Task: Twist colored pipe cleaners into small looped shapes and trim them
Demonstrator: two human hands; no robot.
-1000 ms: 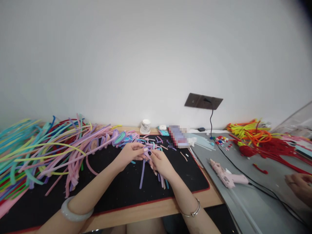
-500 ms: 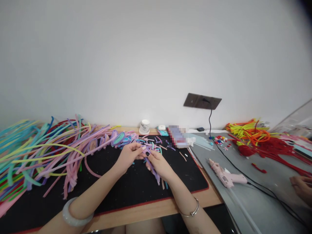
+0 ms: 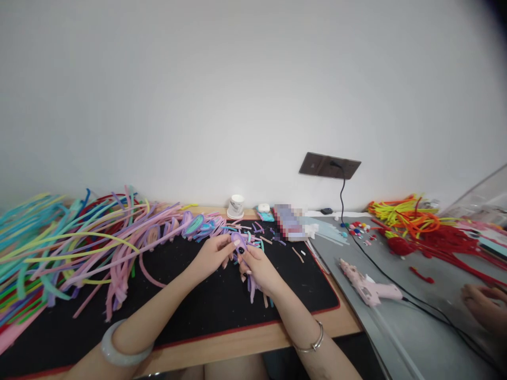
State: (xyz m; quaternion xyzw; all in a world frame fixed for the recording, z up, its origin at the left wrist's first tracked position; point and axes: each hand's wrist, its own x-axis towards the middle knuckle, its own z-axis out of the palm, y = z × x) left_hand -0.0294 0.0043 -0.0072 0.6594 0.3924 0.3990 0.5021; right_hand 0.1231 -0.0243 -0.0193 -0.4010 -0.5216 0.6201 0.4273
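My left hand (image 3: 214, 255) and my right hand (image 3: 259, 268) meet over the black mat, both closed on purple pipe cleaners (image 3: 238, 239). A purple loop shows above the fingertips, and the loose ends hang below my right palm. The right thumb presses on the front of the loop, while the left fingers pinch it from the side. Part of the held bundle is hidden behind my fingers. Cut bits of pipe cleaner (image 3: 266, 239) lie scattered just behind my hands, with coiled pastel pipe cleaners (image 3: 193, 224) to their left.
Long pastel pipe cleaners (image 3: 119, 248) are heaped at left. On the grey table at right lie a pink glue gun (image 3: 368, 285) with its black cord, small pompoms (image 3: 358, 228) and red pipe cleaners (image 3: 443, 248). Another person's hand (image 3: 485, 306) is at far right. A paper cup (image 3: 236, 206) stands behind.
My fingers have shifted their hold, and the purple loop now shows more plainly above them. The hanging purple ends have swung left. The other person's hand has come slightly further into view.
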